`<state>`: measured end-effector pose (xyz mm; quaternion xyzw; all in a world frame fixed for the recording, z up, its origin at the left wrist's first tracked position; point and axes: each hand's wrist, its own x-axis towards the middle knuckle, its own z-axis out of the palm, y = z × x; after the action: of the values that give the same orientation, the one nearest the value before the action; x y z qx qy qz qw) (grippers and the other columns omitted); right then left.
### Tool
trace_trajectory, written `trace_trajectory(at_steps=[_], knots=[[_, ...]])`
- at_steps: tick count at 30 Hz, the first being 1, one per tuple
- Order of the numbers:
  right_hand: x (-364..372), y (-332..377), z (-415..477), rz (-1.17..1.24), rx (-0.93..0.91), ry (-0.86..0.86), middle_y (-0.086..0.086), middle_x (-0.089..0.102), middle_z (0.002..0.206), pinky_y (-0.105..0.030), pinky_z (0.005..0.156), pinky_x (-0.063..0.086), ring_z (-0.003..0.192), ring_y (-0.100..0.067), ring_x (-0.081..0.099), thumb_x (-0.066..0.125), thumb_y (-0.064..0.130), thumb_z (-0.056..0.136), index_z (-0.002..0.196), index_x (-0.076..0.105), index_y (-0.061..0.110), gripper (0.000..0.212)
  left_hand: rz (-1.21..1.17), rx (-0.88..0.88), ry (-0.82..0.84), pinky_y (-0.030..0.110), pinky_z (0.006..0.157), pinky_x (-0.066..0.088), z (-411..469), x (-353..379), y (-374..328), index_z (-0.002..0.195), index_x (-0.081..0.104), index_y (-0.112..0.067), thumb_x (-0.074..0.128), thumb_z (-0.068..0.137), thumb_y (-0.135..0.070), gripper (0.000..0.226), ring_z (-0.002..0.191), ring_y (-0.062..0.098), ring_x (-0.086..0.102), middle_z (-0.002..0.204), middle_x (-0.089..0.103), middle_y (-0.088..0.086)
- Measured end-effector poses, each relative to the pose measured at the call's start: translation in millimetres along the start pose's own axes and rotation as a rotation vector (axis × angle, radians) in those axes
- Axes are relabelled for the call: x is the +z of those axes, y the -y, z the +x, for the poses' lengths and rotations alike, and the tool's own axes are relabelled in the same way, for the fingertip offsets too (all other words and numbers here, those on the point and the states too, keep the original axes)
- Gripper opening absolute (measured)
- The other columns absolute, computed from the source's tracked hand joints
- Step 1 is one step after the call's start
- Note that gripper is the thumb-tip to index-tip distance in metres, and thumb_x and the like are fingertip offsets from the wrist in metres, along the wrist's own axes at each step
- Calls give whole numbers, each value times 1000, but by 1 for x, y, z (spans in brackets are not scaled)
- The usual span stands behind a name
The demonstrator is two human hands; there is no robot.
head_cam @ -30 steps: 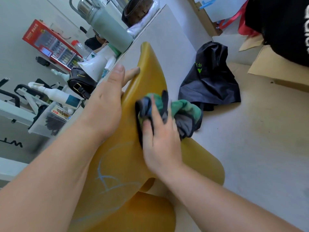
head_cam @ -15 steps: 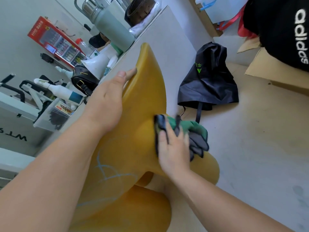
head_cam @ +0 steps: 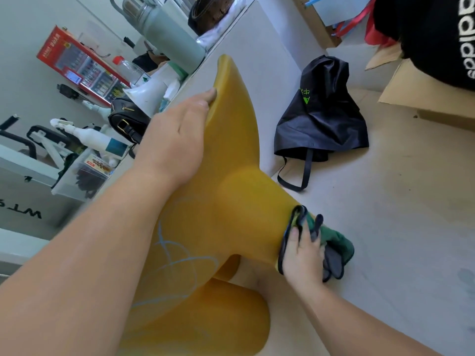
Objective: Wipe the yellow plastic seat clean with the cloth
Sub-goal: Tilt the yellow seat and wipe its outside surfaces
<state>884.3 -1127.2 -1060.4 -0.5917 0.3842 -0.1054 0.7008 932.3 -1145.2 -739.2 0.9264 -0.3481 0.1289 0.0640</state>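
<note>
The yellow plastic seat fills the middle of the view, tilted on its side against a grey panel. Pale blue scribbled lines mark its lower left surface. My left hand grips the seat's upper left edge, fingers wrapped over the rim. My right hand presses a bunched green and dark grey cloth against the seat's lower right end, close to the floor.
A black bag with straps lies on the beige floor to the right. Cardboard and black clothing sit at the top right. A cluttered table at the left holds a flask, a megaphone, a handbag and a spray bottle.
My right hand has slid the cloth down the seat, from its middle to the lower right end. My left hand has kept its hold on the upper edge.
</note>
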Motion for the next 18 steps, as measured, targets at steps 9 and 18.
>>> trace_trajectory(at_steps=[9,18], knots=[[3,112,-46,-128,-621,-46,2,16,166,-50,120,8,151,-26,2,11,65,94,141,-7,72,51,122,62,-42,10,90,33,-22,-1,5,143,48,-37,33,97,-42,49,118,3,49,136,59,-9],[2,-2,3,-105,-185,-13,-12,15,167,-49,122,12,153,-31,7,19,60,101,158,18,40,61,173,53,-31,31,76,41,-97,-31,41,149,35,-43,31,98,-46,52,88,5,54,93,57,-18]])
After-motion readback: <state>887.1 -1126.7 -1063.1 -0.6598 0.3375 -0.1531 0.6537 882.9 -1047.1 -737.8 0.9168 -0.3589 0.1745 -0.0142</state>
